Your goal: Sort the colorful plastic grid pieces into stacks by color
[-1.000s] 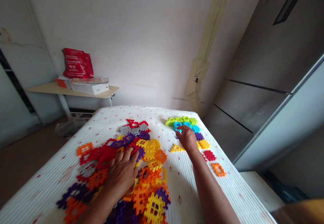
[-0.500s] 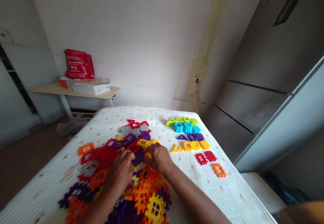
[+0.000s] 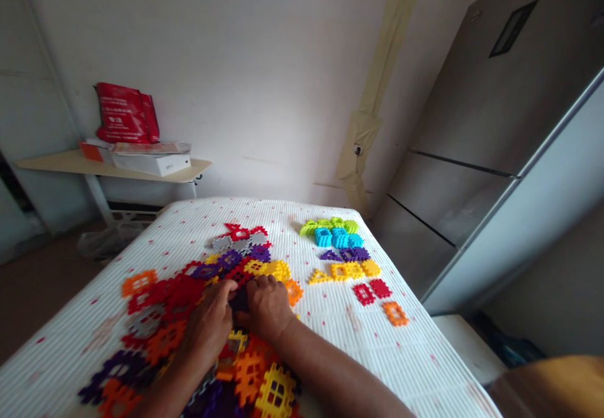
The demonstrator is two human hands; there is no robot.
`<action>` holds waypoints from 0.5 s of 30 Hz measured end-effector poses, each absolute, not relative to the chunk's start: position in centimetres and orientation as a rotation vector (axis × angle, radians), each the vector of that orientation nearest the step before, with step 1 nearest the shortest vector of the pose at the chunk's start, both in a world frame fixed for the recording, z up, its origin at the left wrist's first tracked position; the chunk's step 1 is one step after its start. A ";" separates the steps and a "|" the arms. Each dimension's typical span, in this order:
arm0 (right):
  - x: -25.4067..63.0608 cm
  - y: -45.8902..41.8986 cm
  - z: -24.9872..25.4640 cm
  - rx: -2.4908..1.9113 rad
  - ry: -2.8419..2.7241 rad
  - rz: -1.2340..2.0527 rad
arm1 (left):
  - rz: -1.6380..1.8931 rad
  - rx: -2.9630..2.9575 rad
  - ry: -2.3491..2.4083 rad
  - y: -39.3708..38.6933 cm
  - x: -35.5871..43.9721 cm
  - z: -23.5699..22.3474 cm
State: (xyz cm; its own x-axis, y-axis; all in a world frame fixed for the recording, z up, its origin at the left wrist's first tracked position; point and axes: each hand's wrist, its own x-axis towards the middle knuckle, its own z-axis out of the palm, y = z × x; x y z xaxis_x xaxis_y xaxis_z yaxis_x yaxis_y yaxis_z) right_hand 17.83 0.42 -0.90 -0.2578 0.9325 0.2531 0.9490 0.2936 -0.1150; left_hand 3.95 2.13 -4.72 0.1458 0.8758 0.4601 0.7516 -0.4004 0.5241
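So, L hand, R hand, purple pc btwn, amid plastic pcs

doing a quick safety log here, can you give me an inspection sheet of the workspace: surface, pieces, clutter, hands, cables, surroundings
Surface: white ribbed cloth with red spots and faint brownish smears.
Pieces: mixed-colour pile of toothed plastic pieces under the hands; to its right, colour groups running far to near: green, blue, purple, yellow, red, orange.
Clutter: red bag and white box on a side table.
Hands: left hand and right hand close together in the pile; grip unclear.
Cables: nothing seen.
Surroundings: grey fridge, taped wall with a socket.
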 end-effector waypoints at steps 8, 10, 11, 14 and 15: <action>17.6 0.1 -0.4 -1.754 -2.317 -0.114 | 1.167 2.238 1.557 2.5 3.9 -5.2; 17.6 -0.1 -0.1 -1.760 -2.308 -0.120 | 1.179 2.237 1.548 2.6 3.9 -5.3; 17.6 -0.1 0.2 -1.770 -2.301 -0.115 | 1.184 2.235 1.546 2.6 3.9 -5.3; 18.2 -0.2 1.1 -1.807 -2.297 -0.087 | 1.191 2.226 1.540 2.6 3.9 -5.3; 18.6 -0.1 1.5 -1.819 -2.300 -0.083 | 1.190 2.222 1.538 2.5 4.0 -5.3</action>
State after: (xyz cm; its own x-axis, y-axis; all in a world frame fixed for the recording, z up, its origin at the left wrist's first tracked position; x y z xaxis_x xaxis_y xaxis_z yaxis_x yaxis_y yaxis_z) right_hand 18.58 -0.15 1.48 -0.2176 0.9560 0.1967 0.9677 0.2375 -0.0842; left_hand 3.96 2.52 -5.26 0.1406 0.8525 0.5035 0.7013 -0.4447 0.5571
